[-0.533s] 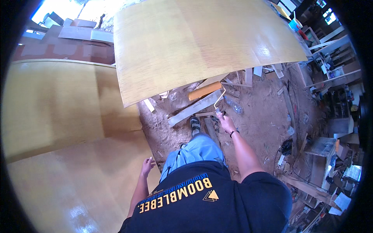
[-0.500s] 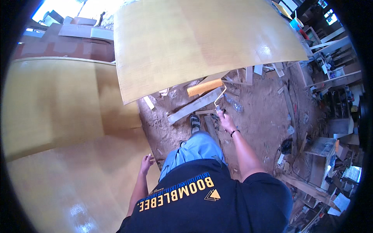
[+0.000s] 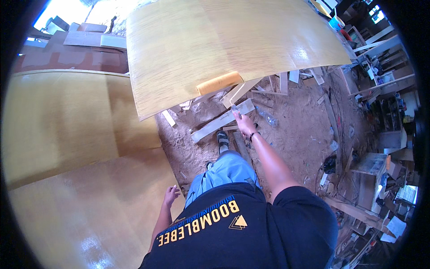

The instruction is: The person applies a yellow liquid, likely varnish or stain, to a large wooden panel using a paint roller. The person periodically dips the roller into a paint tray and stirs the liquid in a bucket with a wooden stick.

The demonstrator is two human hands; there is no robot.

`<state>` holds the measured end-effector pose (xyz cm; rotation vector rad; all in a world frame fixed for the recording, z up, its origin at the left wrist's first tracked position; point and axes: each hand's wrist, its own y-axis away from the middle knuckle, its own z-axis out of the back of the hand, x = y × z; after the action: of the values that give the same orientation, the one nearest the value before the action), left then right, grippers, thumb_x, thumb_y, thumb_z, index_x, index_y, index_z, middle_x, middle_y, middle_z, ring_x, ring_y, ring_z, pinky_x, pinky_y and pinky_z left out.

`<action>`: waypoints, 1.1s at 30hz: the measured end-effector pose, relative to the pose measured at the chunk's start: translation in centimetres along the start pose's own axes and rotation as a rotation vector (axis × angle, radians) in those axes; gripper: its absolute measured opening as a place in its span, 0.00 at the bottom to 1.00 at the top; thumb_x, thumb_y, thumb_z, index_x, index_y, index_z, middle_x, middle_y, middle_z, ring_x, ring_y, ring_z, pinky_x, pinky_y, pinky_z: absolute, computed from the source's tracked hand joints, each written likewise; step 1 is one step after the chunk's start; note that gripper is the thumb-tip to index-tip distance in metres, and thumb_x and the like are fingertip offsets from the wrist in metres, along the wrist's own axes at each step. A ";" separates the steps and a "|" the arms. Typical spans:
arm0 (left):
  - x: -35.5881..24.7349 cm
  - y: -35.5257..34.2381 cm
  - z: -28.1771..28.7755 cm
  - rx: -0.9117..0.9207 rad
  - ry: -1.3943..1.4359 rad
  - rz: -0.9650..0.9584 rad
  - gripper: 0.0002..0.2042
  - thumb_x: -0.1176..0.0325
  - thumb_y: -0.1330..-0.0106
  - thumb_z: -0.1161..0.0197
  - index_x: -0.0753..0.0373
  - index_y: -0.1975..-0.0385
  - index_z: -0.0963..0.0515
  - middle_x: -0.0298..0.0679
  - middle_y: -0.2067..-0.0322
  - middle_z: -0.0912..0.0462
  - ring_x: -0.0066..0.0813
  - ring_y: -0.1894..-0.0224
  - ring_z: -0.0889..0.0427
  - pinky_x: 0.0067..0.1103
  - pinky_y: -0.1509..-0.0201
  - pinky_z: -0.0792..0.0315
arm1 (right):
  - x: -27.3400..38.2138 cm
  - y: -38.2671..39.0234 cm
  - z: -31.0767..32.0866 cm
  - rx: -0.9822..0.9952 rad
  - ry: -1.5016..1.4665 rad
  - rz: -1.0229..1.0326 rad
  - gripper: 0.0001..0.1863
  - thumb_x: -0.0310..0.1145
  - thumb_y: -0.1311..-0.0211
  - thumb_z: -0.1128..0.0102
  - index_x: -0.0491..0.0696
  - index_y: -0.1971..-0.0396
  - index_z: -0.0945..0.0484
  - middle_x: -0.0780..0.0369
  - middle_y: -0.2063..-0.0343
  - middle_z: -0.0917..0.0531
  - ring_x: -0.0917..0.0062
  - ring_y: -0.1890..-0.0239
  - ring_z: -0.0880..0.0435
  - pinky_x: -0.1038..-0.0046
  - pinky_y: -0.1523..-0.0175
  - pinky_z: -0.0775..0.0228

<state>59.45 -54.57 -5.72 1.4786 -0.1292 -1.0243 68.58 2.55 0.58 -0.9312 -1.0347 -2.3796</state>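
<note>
My right hand (image 3: 244, 123) is wrapped round the handle of a paint roller (image 3: 219, 83). Its yellow-orange sleeve lies at the near edge of a large yellowish wooden panel (image 3: 233, 38) ahead of me; whether it presses on the surface is hard to tell. The wire frame runs from the sleeve's right end down to the handle. My left hand (image 3: 171, 195) hangs at my left side with its fingers apart and nothing in them. It is nearest to the edge of another glossy yellowish panel (image 3: 89, 206) on the left.
A plank (image 3: 224, 120) and a clear plastic bottle (image 3: 268, 117) lie on the dirt floor among wood scraps. At the far right of the big panel stands a paint bucket (image 3: 337, 22). Wooden frames, a box (image 3: 371, 163) and clutter line the right side.
The roller has moved left and away from me, from in front of the panel's near edge to over it. My right arm reaches further forward; my left hand has dropped slightly.
</note>
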 end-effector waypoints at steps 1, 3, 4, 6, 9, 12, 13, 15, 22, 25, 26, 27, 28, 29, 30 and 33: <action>-0.1 0.0 0.0 0.002 -0.009 -0.004 0.25 0.47 0.27 0.43 0.64 0.44 0.30 0.49 0.50 0.18 0.37 0.56 0.15 0.29 0.55 0.23 | 0.8 -1.0 0.2 0.016 0.002 -0.018 0.43 0.70 0.32 0.60 0.37 0.58 0.20 0.43 0.66 0.15 0.51 0.60 0.14 0.54 0.53 0.25; -0.5 -0.2 0.2 0.007 -0.027 -0.012 0.25 0.47 0.27 0.43 0.64 0.44 0.30 0.50 0.49 0.18 0.39 0.56 0.15 0.30 0.53 0.23 | 2.2 -2.7 0.7 0.047 0.007 -0.053 0.43 0.70 0.32 0.60 0.37 0.56 0.20 0.43 0.67 0.15 0.52 0.63 0.13 0.54 0.56 0.24; -0.6 -0.2 0.2 0.008 -0.031 -0.016 0.25 0.47 0.27 0.43 0.64 0.44 0.30 0.49 0.49 0.18 0.38 0.56 0.15 0.30 0.53 0.24 | 2.1 -2.6 0.5 0.022 0.001 -0.044 0.43 0.70 0.32 0.60 0.37 0.56 0.20 0.44 0.68 0.15 0.52 0.64 0.13 0.54 0.57 0.24; -0.9 -0.2 0.2 0.010 -0.037 -0.026 0.25 0.47 0.27 0.43 0.64 0.44 0.30 0.49 0.49 0.18 0.38 0.56 0.15 0.30 0.52 0.24 | 1.9 -2.0 0.1 -0.031 -0.011 -0.025 0.43 0.69 0.32 0.60 0.38 0.57 0.20 0.45 0.69 0.15 0.53 0.65 0.13 0.55 0.59 0.23; -0.7 0.9 0.0 -0.034 0.042 -0.038 0.24 0.48 0.27 0.43 0.64 0.45 0.29 0.47 0.51 0.18 0.36 0.57 0.15 0.28 0.55 0.24 | 2.1 2.7 0.1 0.060 -0.055 -0.133 0.43 0.69 0.32 0.58 0.36 0.58 0.20 0.43 0.68 0.15 0.50 0.64 0.14 0.54 0.57 0.24; -0.3 0.8 -0.8 -0.019 0.065 -0.055 0.23 0.49 0.27 0.43 0.64 0.46 0.29 0.45 0.53 0.18 0.33 0.59 0.16 0.26 0.56 0.24 | 0.0 4.6 0.2 -0.023 -0.025 -0.061 0.43 0.69 0.32 0.57 0.36 0.60 0.20 0.42 0.67 0.16 0.48 0.62 0.14 0.53 0.56 0.24; -0.2 0.8 -1.1 -0.007 0.057 -0.042 0.23 0.49 0.27 0.42 0.64 0.47 0.29 0.44 0.53 0.18 0.33 0.60 0.16 0.26 0.56 0.24 | -1.0 4.6 0.1 -0.062 -0.014 -0.029 0.43 0.69 0.32 0.57 0.36 0.61 0.20 0.42 0.67 0.16 0.47 0.62 0.15 0.53 0.56 0.25; 0.1 0.7 -1.6 0.013 0.043 -0.017 0.22 0.50 0.27 0.42 0.64 0.47 0.29 0.44 0.54 0.18 0.32 0.61 0.16 0.26 0.57 0.24 | -3.2 4.6 0.1 -0.118 0.046 0.017 0.43 0.69 0.32 0.57 0.36 0.61 0.19 0.41 0.67 0.16 0.47 0.60 0.15 0.53 0.55 0.25; 0.5 0.0 -0.2 0.006 0.004 0.024 0.24 0.49 0.26 0.44 0.65 0.46 0.30 0.47 0.53 0.18 0.34 0.60 0.15 0.26 0.59 0.23 | -4.7 5.5 5.2 -0.126 -0.159 -0.095 0.37 0.68 0.32 0.53 0.42 0.74 0.25 0.58 0.82 0.21 0.69 0.82 0.19 0.64 0.77 0.29; -0.7 -0.6 0.2 -0.011 0.012 0.023 0.24 0.49 0.26 0.44 0.65 0.45 0.30 0.47 0.53 0.18 0.34 0.60 0.15 0.26 0.59 0.23 | -4.5 4.2 9.0 -0.096 -0.289 -0.160 0.35 0.68 0.32 0.53 0.45 0.74 0.25 0.64 0.86 0.25 0.77 0.89 0.25 0.70 0.86 0.35; -1.3 -1.0 0.3 -0.004 0.018 0.022 0.24 0.49 0.26 0.44 0.65 0.45 0.30 0.47 0.53 0.18 0.34 0.60 0.15 0.26 0.59 0.23 | -4.4 3.4 10.2 -0.093 -0.320 -0.167 0.35 0.68 0.32 0.54 0.46 0.74 0.26 0.66 0.87 0.27 0.78 0.90 0.26 0.71 0.87 0.37; -2.0 -1.3 0.2 0.006 0.022 0.023 0.24 0.49 0.26 0.44 0.65 0.45 0.30 0.47 0.53 0.18 0.34 0.60 0.14 0.25 0.59 0.23 | -4.5 2.6 11.3 -0.093 -0.351 -0.176 0.34 0.68 0.31 0.54 0.47 0.74 0.26 0.68 0.88 0.28 0.80 0.91 0.28 0.73 0.88 0.38; -2.7 -1.7 0.2 0.015 0.027 0.025 0.24 0.49 0.26 0.45 0.65 0.45 0.30 0.47 0.53 0.18 0.34 0.61 0.14 0.25 0.59 0.22 | -4.6 1.6 12.0 -0.091 -0.332 -0.176 0.34 0.67 0.31 0.54 0.47 0.75 0.27 0.68 0.88 0.29 0.80 0.91 0.28 0.73 0.88 0.38; -3.6 -2.1 0.1 0.007 0.046 0.016 0.24 0.49 0.25 0.45 0.65 0.44 0.30 0.47 0.53 0.18 0.34 0.61 0.14 0.25 0.59 0.22 | -4.5 0.5 12.5 -0.087 -0.312 -0.174 0.34 0.67 0.31 0.54 0.47 0.75 0.27 0.68 0.89 0.29 0.80 0.91 0.29 0.73 0.88 0.38; -4.8 -2.5 -0.3 0.001 0.068 0.008 0.24 0.49 0.25 0.45 0.65 0.44 0.29 0.46 0.53 0.18 0.34 0.61 0.14 0.25 0.59 0.22 | -4.2 -0.6 13.0 -0.083 -0.289 -0.172 0.34 0.67 0.30 0.55 0.47 0.75 0.27 0.68 0.89 0.29 0.80 0.91 0.29 0.73 0.87 0.39; -9.5 -4.0 -1.5 0.031 0.156 -0.059 0.25 0.48 0.25 0.47 0.64 0.41 0.31 0.47 0.48 0.19 0.34 0.55 0.15 0.27 0.52 0.23 | -2.3 -4.4 13.5 -0.058 -0.261 -0.192 0.32 0.66 0.29 0.56 0.47 0.72 0.28 0.68 0.89 0.30 0.81 0.91 0.31 0.73 0.88 0.39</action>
<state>52.81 -46.62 -4.59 1.5923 0.0103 -0.9528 73.42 15.75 3.63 -1.2409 -1.2048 -2.5018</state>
